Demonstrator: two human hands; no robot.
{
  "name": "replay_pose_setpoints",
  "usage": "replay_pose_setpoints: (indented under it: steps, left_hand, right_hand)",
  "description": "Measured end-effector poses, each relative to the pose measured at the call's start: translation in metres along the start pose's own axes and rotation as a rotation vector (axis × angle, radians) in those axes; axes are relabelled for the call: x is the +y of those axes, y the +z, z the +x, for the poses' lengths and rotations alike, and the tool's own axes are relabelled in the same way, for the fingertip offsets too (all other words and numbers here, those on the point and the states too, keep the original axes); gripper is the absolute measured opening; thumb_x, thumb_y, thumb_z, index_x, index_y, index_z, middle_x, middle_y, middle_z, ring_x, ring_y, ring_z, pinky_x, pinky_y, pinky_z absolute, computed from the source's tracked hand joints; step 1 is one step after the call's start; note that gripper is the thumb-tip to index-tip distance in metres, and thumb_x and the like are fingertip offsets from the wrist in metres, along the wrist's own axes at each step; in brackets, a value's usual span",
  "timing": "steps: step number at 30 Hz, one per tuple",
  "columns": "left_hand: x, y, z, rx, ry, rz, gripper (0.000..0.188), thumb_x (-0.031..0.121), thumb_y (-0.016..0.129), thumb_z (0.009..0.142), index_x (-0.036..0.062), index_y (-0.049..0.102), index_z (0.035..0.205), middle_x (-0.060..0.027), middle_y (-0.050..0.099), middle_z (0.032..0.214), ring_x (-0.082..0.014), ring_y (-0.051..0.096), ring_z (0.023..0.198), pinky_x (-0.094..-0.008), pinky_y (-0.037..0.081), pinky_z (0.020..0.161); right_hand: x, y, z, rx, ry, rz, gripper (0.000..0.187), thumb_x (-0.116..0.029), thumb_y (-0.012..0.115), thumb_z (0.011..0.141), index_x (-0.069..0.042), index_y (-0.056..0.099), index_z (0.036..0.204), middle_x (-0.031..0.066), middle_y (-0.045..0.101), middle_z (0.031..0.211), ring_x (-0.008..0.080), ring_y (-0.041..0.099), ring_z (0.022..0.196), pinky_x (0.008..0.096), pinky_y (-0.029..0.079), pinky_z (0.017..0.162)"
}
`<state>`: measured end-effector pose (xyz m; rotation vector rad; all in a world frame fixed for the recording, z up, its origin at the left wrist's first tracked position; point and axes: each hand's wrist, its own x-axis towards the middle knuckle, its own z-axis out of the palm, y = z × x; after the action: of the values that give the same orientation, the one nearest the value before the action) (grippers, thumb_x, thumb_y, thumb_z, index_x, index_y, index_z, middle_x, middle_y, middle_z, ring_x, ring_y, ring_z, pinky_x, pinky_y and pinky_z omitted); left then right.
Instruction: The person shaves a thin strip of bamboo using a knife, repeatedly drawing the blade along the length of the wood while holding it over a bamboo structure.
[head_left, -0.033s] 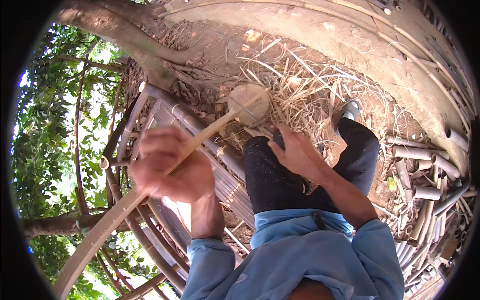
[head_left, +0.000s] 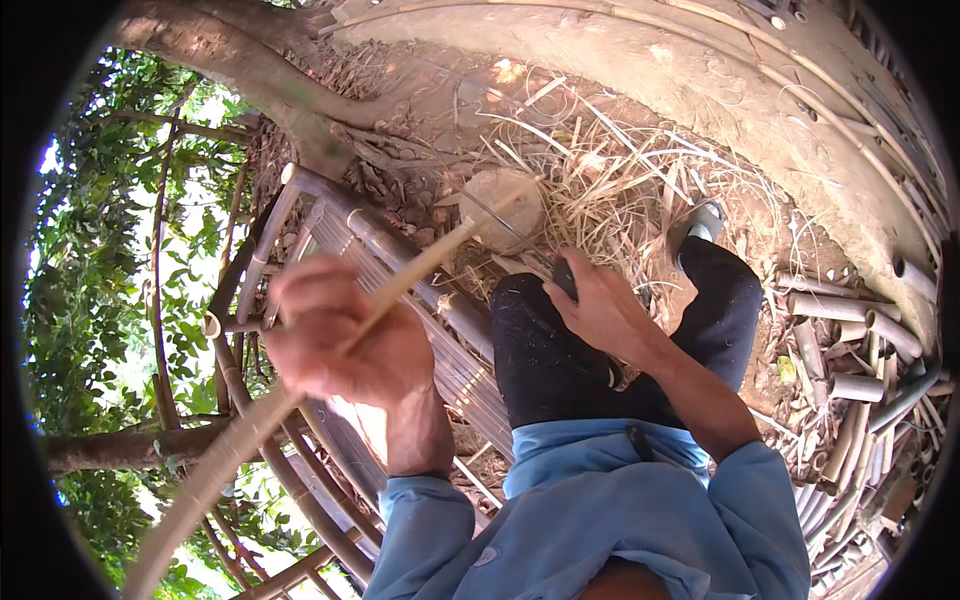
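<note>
"Bamboo strip (head_left: 430, 260), head view: where is it running?"

"Through the left hand (head_left: 350, 335), whose blurred fingers are wrapping it; its far end is showing before the round block (head_left: 495, 187)."

"And the right hand (head_left: 605, 315)?"

"It's gripping a dark-handled knife (head_left: 566, 280); whether blade and strip are touching, I can't tell."

Dense green leafy foliage (head_left: 110, 310) is crossed by thin brown poles (head_left: 158, 250) at left. Pale, thin, tangled plant strips (head_left: 610, 165) are strewn over brown earth (head_left: 425, 110); short, hollow tan bamboo tubes (head_left: 845, 308) are piled at right.
</note>
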<state>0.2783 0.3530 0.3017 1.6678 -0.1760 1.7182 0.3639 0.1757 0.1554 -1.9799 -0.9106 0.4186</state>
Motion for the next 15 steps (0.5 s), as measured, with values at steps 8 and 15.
replay_pose_setpoints:
  steps: [8,15]
  left_hand:
    - [-0.001,-0.007,0.0,0.07,0.547,0.247,0.047,0.045,0.026,0.112,0.0223,0.053,0.082,0.006,0.039,0.064,-0.0172,0.049,0.085,-0.041,0.043,0.084]
    - [-0.004,0.003,0.006,0.081,0.627,0.142,0.045,0.04,0.027,0.113,0.0186,0.046,0.078,0.0047,0.045,0.061,-0.0205,0.058,0.089,-0.0423,0.046,0.082]
  right_hand:
    - [-0.076,-0.016,-0.014,0.084,-0.408,0.012,0.046,-0.022,0.074,0.092,0.001,0.053,0.126,0.0227,0.069,0.098,0.0362,0.073,0.076,0.042,0.06,0.062]
    - [-0.046,-0.005,0.014,0.055,-0.182,-0.103,0.036,-0.019,0.074,0.092,0.001,0.053,0.114,0.0179,0.068,0.09,0.0339,0.072,0.071,0.0416,0.058,0.057]
